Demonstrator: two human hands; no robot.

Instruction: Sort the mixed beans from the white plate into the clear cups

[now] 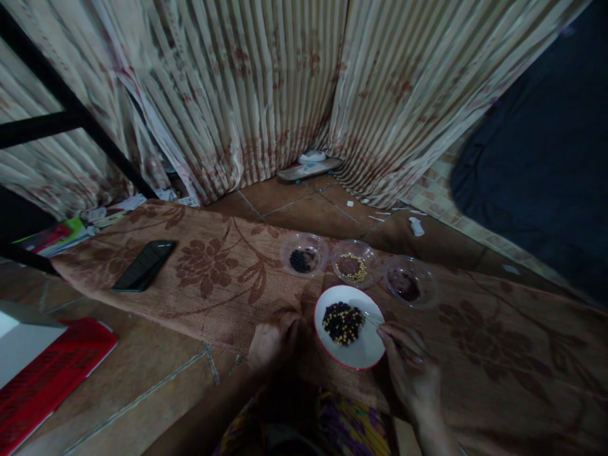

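Note:
A white plate [369, 349] with a red rim holds a mixed heap of dark and yellow beans [342, 323]. At its right edge my right hand [412, 361] is closed around slim metal tweezers [373, 316], whose tips reach over the plate beside the heap. My left hand [272, 342] rests in a loose fist on the cloth, left of the plate and apart from it. Behind the plate stand three clear plastic cups: the left cup [313, 240] with black beans, the middle cup [365, 250] with yellow ones, the right cup [425, 285] with dark reddish ones.
A brown floral cloth [285, 294] covers the low table. On its left part lies a black phone [145, 266]. Striped curtains [256, 95] hang behind, with a skateboard [308, 170] on the tiled floor below. A red-and-white box [61, 354] sits at lower left.

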